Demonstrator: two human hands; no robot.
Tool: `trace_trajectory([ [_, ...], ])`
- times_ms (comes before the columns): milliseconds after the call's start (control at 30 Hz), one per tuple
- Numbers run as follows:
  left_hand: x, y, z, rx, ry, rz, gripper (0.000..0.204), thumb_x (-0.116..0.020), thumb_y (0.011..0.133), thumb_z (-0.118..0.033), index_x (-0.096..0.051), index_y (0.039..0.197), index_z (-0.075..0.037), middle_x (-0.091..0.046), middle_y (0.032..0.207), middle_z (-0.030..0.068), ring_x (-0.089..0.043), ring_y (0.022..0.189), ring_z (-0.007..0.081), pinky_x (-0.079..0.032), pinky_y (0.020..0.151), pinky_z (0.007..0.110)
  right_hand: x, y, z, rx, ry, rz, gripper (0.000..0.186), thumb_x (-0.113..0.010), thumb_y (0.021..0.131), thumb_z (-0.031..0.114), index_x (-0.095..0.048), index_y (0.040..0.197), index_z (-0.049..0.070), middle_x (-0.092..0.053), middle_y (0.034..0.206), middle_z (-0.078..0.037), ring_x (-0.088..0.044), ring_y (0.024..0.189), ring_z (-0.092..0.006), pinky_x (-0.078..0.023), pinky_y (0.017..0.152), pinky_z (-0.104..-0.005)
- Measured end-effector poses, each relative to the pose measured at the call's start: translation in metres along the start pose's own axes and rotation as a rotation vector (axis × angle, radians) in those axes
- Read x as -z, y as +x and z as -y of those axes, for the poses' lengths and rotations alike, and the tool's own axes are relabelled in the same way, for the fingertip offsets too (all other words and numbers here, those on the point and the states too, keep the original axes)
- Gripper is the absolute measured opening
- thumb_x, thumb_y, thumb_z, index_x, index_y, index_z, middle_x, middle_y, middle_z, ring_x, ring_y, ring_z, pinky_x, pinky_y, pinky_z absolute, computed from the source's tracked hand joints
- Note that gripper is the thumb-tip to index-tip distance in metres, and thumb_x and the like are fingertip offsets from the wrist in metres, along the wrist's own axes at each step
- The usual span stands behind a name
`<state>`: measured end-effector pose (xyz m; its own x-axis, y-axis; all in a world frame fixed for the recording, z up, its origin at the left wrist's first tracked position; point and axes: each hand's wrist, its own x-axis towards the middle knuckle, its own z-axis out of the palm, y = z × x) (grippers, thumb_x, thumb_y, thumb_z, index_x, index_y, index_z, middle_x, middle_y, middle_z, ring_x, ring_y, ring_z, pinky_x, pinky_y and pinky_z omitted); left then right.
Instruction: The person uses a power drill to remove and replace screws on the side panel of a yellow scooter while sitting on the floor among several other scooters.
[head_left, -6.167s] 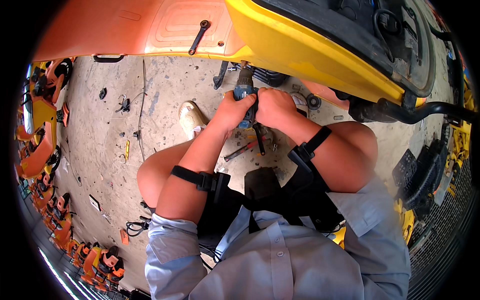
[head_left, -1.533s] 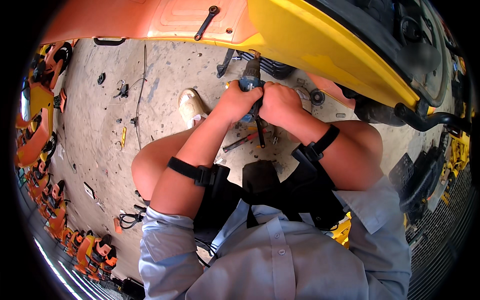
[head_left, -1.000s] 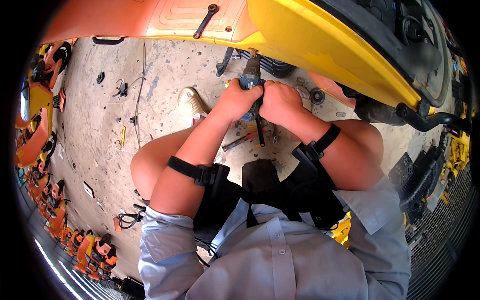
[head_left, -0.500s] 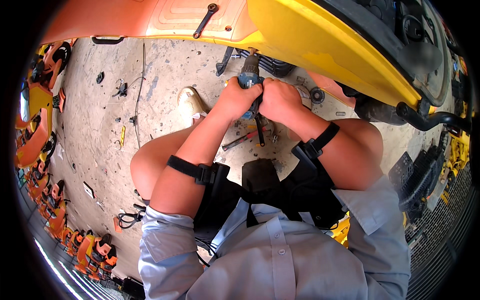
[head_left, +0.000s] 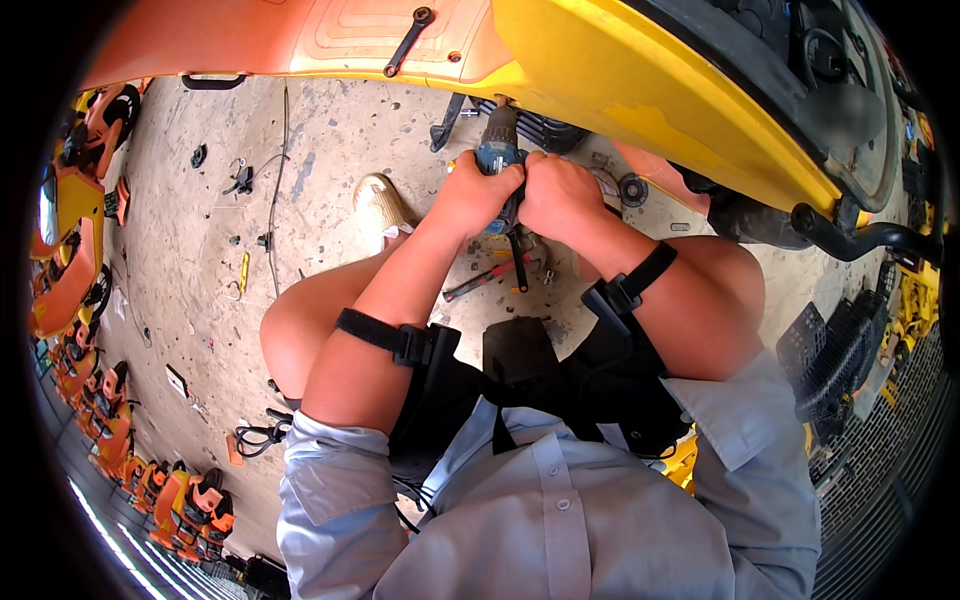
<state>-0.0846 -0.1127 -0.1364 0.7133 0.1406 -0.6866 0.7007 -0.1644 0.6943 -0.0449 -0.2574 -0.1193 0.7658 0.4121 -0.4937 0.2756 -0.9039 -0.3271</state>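
In front of me a blue and black power drill point(head_left: 497, 157) points away, its chuck just below the lower edge of the yellow body panel point(head_left: 610, 75). My left hand point(head_left: 474, 193) is closed round the drill's left side. My right hand point(head_left: 562, 195) is closed on its right side, pressed up against the left. Their fingers hide most of the drill's grip. Where the drill's tip meets the panel edge, a small brownish spot shows; the exact contact is hard to make out. A black ratchet wrench point(head_left: 408, 42) lies on the orange panel point(head_left: 240, 38) above.
On the stained concrete floor point(head_left: 330, 190) are a red-and-black handled tool point(head_left: 490, 277), a black ring point(head_left: 633, 190), a cable point(head_left: 276, 190) and small scattered parts. Several orange machines point(head_left: 75, 235) line the left. A bent black tube point(head_left: 850, 238) juts out at right.
Almost nothing differs. Both hands keep their hold on the drill, which stays at the panel edge; the view has shifted very slightly.
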Motion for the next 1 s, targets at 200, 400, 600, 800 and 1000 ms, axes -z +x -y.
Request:
trace_trajectory([
  [200, -0.0013, 0.0002, 0.001, 0.005, 0.001, 0.003, 0.066, -0.074, 0.09, -0.038, -0.052, 0.129, 0.01, -0.067, 0.111, 0.018, -0.068, 0.094, 0.0192, -0.057, 0.077, 0.033, 0.0037, -0.0024, 0.0005, 0.009, 0.001, 0.01, 0.031, -0.07, 0.079, 0.012, -0.066, 0.105, -0.002, -0.071, 0.102, -0.021, -0.072, 0.094, -0.0366, -0.057, 0.083, -0.043],
  [400, -0.0022, 0.0015, 0.0046, 0.009, -0.003, 0.009, 0.064, -0.074, 0.09, -0.037, -0.052, 0.128, 0.01, -0.066, 0.111, 0.0179, -0.067, 0.093, 0.0191, -0.057, 0.076, 0.033, 0.002, -0.0031, -0.0002, 0.016, 0.012, 0.005, 0.029, -0.069, 0.079, 0.013, -0.066, 0.104, -0.002, -0.071, 0.102, -0.021, -0.072, 0.094, -0.0366, -0.057, 0.083, -0.0435],
  [600, -0.0017, 0.0005, 0.0028, 0.023, 0.005, 0.002, 0.065, -0.073, 0.09, -0.037, -0.052, 0.13, 0.01, -0.066, 0.112, 0.0184, -0.067, 0.094, 0.0198, -0.058, 0.076, 0.033, 0.003, -0.0016, 0.0003, 0.014, 0.005, 0.022, 0.028, -0.069, 0.08, 0.013, -0.067, 0.104, -0.002, -0.072, 0.101, -0.021, -0.072, 0.093, -0.0366, -0.058, 0.082, -0.0439],
  [800, -0.0014, 0.003, 0.0042, 0.001, -0.019, 0.008, 0.064, -0.073, 0.091, -0.037, -0.052, 0.13, 0.01, -0.066, 0.111, 0.0182, -0.068, 0.095, 0.0197, -0.057, 0.077, 0.033, 0.0035, 0.0003, 0.0009, -0.007, -0.011, 0.017, 0.027, -0.069, 0.08, 0.014, -0.067, 0.103, -0.001, -0.072, 0.101, -0.02, -0.073, 0.093, -0.0361, -0.058, 0.081, -0.0435],
  [1000, -0.0005, 0.0035, 0.0047, 0.009, -0.004, -0.004, 0.062, -0.073, 0.091, -0.037, -0.054, 0.128, 0.01, -0.067, 0.112, 0.0182, -0.068, 0.095, 0.0196, -0.057, 0.078, 0.033, 0.0034, 0.0018, 0.0018, -0.007, -0.003, 0.022, 0.028, -0.07, 0.08, 0.014, -0.068, 0.104, -0.001, -0.072, 0.102, -0.02, -0.073, 0.093, -0.0361, -0.058, 0.081, -0.0432],
])
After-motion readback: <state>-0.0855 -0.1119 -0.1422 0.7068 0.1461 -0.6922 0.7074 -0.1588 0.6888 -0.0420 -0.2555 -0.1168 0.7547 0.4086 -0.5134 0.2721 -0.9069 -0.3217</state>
